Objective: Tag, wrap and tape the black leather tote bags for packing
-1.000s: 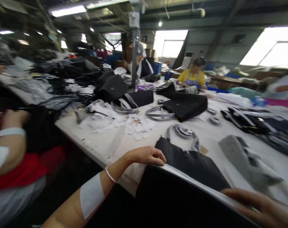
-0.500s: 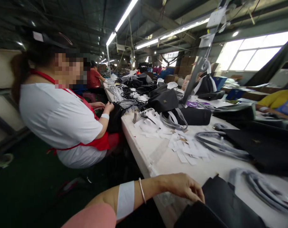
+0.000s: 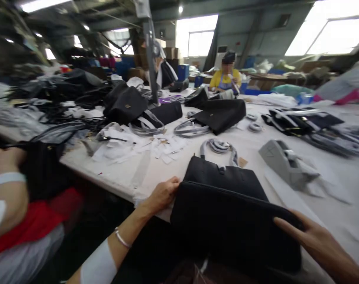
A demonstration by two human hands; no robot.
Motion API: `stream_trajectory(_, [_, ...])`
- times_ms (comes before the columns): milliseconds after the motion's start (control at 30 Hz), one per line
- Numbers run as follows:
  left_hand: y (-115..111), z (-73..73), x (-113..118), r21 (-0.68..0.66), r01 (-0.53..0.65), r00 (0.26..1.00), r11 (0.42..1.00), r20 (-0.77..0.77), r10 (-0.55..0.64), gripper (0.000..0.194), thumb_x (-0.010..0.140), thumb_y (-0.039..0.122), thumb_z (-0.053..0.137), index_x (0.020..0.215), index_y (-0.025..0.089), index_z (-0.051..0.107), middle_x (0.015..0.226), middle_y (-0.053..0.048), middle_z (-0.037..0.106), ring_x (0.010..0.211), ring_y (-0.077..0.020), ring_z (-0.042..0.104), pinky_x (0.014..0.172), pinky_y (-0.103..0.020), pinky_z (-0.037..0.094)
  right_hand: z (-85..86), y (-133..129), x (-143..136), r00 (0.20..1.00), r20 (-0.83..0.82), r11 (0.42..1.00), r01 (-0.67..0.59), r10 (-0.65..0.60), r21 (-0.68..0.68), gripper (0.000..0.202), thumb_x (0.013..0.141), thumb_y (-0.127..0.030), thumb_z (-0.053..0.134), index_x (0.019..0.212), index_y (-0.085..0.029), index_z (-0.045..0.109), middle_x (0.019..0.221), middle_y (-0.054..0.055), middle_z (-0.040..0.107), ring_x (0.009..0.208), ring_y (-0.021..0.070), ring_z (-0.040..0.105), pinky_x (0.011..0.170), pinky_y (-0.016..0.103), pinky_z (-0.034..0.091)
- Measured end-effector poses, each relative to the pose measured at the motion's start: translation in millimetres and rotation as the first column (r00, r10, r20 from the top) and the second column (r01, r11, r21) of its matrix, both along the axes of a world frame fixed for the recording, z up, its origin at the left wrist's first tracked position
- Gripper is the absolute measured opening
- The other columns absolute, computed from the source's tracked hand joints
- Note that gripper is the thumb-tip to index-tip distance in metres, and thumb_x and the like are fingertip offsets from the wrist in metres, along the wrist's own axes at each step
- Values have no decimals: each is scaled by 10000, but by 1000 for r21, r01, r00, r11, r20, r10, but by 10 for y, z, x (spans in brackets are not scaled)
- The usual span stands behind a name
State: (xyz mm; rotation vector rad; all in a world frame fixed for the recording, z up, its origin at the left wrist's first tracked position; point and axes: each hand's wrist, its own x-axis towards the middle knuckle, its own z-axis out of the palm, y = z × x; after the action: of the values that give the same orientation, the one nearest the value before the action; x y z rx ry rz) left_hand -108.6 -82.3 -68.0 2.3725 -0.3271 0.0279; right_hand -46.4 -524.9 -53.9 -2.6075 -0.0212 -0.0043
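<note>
And here we are at the near edge of the desk (image 3: 120, 171), with a black bag (image 3: 232, 225) between my two hands, its broad dark face tilted up towards me. My left hand (image 3: 163, 194) has its fingers curled tight at the bag's upper left corner, a pale bracelet (image 3: 122, 238) on the wrist. Over on the right, my right hand (image 3: 318, 236) is part-closed round the upper right edge, thumb laid flat across the front; the fingers behind are hidden, so I can't tell how far they wrap.

Just beyond the top edge sits a black leather panel (image 3: 226, 176), and beyond that a grey-wrapped handle (image 3: 219, 146) loops onto the desk; whether panel and bag are joined, I can't tell. A small tan tag (image 3: 242, 162) lies just right of the handle, and farther right there's a grey tape dispenser (image 3: 285, 163).

To the left, white paper slips (image 3: 167, 148) spread in a loose scatter, with a gold-clasped handbag (image 3: 127, 102) behind them. Another black handbag (image 3: 223, 114) lies farther across, near the middle. At far left, a co-worker in a red apron (image 3: 28, 228) has a hand at a dark bag (image 3: 49, 161), and across the desk a person in yellow (image 3: 225, 81) sits at the far side.
</note>
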Motion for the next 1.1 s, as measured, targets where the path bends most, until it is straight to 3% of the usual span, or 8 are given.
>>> stream_trajectory(167, [66, 256, -61, -160, 80, 980, 984, -168, -107, 282, 922, 257, 379, 1010, 181, 636, 1035, -52, 615, 997, -178, 565, 940, -276, 427, -131, 174, -4, 998, -27, 990, 66, -63, 126, 606, 701, -713, 541, 1053, -238, 676, 999, 64, 716, 942, 339, 659, 815, 429, 527])
stream_trajectory(267, [-47, 356, -94, -71, -22, 977, 997, -215, 6, 398, 899, 497, 461, 1042, 160, 618, 1078, -90, 637, 1032, -240, 567, 948, -343, 434, -190, 280, -37, 994, 33, 985, 99, -105, 141, 631, 734, -727, 513, 1119, -249, 657, 1051, 69, 701, 960, 340, 650, 815, 437, 510])
stream_trajectory(433, [-378, 262, 12, 169, -319, 905, 933, -239, 353, 451, 920, 559, 361, 994, 168, 572, 1012, -113, 661, 972, -266, 615, 860, -360, 448, -136, 351, -87, 985, 122, 983, 104, -123, 151, 678, 765, -741, 475, 1177, -226, 633, 1074, 91, 681, 951, 322, 642, 849, 431, 496])
stream_trajectory(567, [-454, 250, 129, 330, -311, 851, 891, -320, 416, 394, 918, 539, 349, 942, 185, 520, 923, -111, 664, 884, -273, 642, 764, -342, 439, -77, 380, -12, 991, 103, 984, 62, -80, 165, 612, 781, -713, 471, 1089, -217, 654, 1074, 94, 676, 942, 295, 628, 876, 412, 485])
stream_trajectory(733, [-421, 167, 51, 302, -353, 874, 885, -232, 427, 356, 902, 530, 356, 923, 199, 483, 905, -92, 635, 864, -256, 613, 766, -344, 435, -109, 398, -38, 988, 96, 973, 97, -119, 211, 537, 773, -697, 501, 969, -223, 659, 993, 68, 681, 954, 291, 618, 903, 416, 465])
stream_trajectory(833, [-321, 109, -64, 124, -354, 910, 927, -181, 372, 424, 876, 610, 368, 867, 202, 481, 823, -46, 587, 791, -223, 566, 731, -325, 443, -93, 383, -109, 982, 83, 959, 146, -171, 243, 588, 774, -732, 438, 934, -208, 652, 971, 88, 681, 958, 309, 612, 885, 426, 467])
stream_trajectory(967, [-27, 220, -127, -139, -197, 944, 970, -293, 150, 504, 931, 599, 283, 832, 181, 547, 799, -20, 568, 783, -173, 533, 740, -279, 442, 31, 251, -131, 992, -6, 974, 126, -128, 189, 589, 732, -742, 411, 875, -226, 659, 930, 102, 692, 945, 330, 622, 866, 438, 474])
stream_trajectory(1100, [365, 378, -192, -221, -138, 830, 965, -558, -10, 425, 878, 561, 475, 954, 159, 591, 751, -4, 571, 669, -138, 514, 613, -237, 420, 25, 9, 4, 997, -36, 997, -62, 64, 55, 509, 629, -690, 483, 866, -290, 690, 1003, 116, 706, 946, 364, 646, 859, 476, 487])
